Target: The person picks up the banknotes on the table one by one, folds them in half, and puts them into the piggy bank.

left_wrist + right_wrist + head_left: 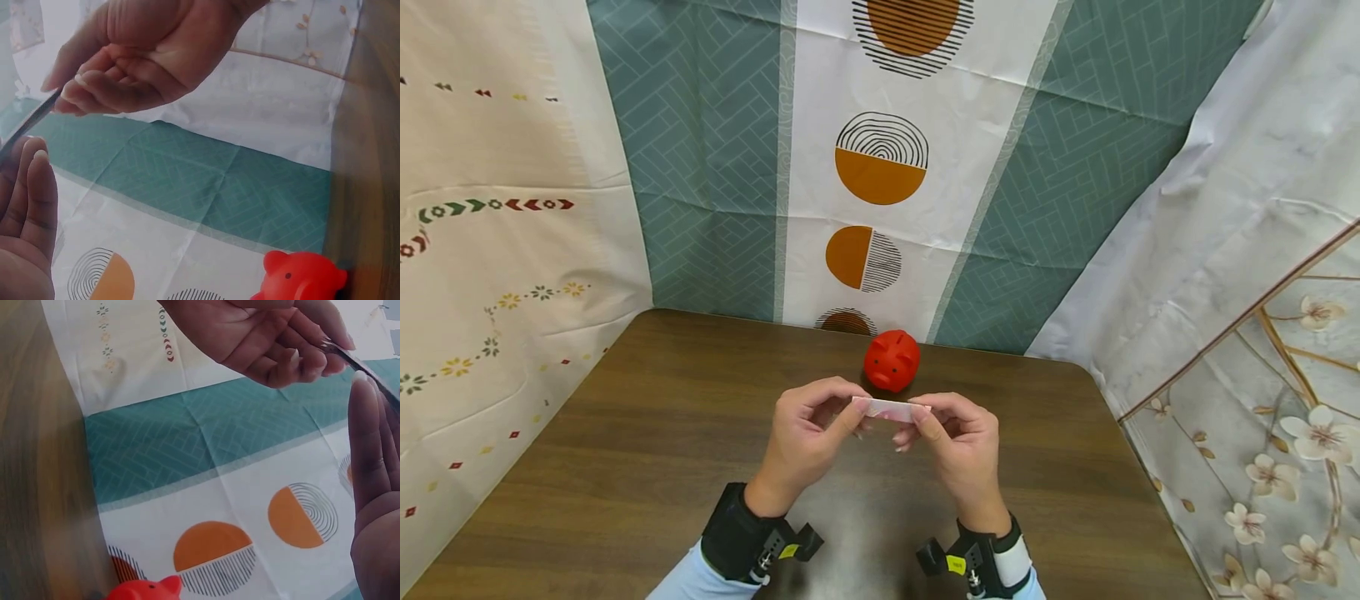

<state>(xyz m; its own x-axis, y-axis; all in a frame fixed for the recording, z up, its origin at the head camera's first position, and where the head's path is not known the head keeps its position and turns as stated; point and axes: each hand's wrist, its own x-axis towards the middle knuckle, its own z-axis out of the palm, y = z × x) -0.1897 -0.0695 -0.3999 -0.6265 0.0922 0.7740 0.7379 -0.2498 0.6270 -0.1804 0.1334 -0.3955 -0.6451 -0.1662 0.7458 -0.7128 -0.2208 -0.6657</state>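
Observation:
Both hands hold a narrow, flat pink-and-white paper strip (891, 410) level above the table, one hand at each end. My left hand (805, 442) pinches its left end between thumb and fingers. At the other end, the thumb and fingers of my right hand (964, 442) pinch it the same way. Seen nearly edge-on in the left wrist view, the strip (28, 123) looks thin and straight. Just beyond the hands stands a red piggy bank (892, 362), its snout towards me. The right wrist view catches only the top of the piggy bank (147, 590).
The brown wooden table (647, 450) spreads under the hands. Behind its far edge hangs a green and white curtain (715, 167) with orange circles. Patterned cloths hang on the left (512, 275) and right (1247, 375). Each wrist wears a black camera strap.

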